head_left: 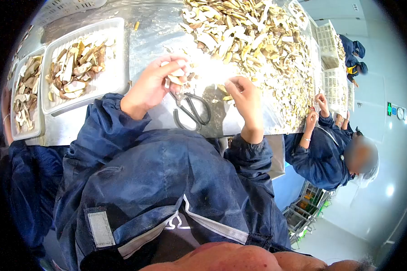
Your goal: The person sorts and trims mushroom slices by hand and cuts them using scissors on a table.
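My left hand (148,86) is closed around pale mushroom slices (175,80), which show between the thumb and fingers. Below its fingertips, a pair of scissors (191,109) with dark looped handles lies on the metal table. My right hand (246,100) is over the table to the right of the scissors, its fingers curled in. A small yellowish mushroom piece (223,88) shows at its fingertips; whether it is gripped or only lying there, I cannot tell. Beyond both hands spreads a large heap of sliced mushrooms (244,38), partly washed out by glare.
A white plastic tray (122,49) of mushroom slices stands on the left, with another tray (14,117) beside it. At the right, a co-worker (325,153) has both hands at the heap's edge. White crates (334,90) stand beyond, near other people.
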Action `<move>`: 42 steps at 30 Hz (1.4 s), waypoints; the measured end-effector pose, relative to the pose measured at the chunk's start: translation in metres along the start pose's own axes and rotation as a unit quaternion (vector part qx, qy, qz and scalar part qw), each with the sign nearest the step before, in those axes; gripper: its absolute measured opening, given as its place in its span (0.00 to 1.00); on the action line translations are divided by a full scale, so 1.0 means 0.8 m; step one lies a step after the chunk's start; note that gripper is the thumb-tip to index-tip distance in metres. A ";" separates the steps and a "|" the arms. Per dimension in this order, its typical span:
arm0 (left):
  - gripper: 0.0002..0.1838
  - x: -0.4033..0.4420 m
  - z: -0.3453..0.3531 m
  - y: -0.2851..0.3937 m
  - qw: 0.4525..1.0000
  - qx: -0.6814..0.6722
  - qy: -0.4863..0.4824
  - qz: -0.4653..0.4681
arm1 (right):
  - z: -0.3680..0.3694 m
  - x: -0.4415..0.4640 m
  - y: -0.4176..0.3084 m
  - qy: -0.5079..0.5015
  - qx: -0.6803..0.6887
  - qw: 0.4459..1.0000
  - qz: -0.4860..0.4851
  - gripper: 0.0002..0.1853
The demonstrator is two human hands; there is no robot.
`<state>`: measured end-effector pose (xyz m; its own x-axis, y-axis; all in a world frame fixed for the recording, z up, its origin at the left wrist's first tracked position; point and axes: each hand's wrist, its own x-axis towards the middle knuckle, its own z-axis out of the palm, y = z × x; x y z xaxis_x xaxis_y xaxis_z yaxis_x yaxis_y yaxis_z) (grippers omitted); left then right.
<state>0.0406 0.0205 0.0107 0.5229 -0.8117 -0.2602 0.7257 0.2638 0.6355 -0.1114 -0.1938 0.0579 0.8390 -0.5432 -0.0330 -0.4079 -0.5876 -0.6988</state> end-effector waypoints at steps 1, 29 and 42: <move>0.14 0.002 -0.004 -0.003 1.000 -0.020 0.007 0.008 | -0.003 0.002 0.002 0.036 -0.106 0.993 -0.028 0.11; 0.12 -0.003 0.012 -0.007 0.998 0.000 0.034 0.049 | 0.071 0.010 -0.061 -0.141 0.433 0.889 0.047 0.08; 0.08 -0.004 0.005 0.004 0.988 -0.015 0.124 0.095 | 0.076 -0.093 -0.052 -0.137 -0.200 0.954 -0.179 0.29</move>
<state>0.0398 0.0220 0.0164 0.7414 -0.5949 -0.3106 0.6148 0.4167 0.6696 -0.1350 -0.0924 0.0460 0.9905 -0.1204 -0.0669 -0.1368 -0.9176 -0.3733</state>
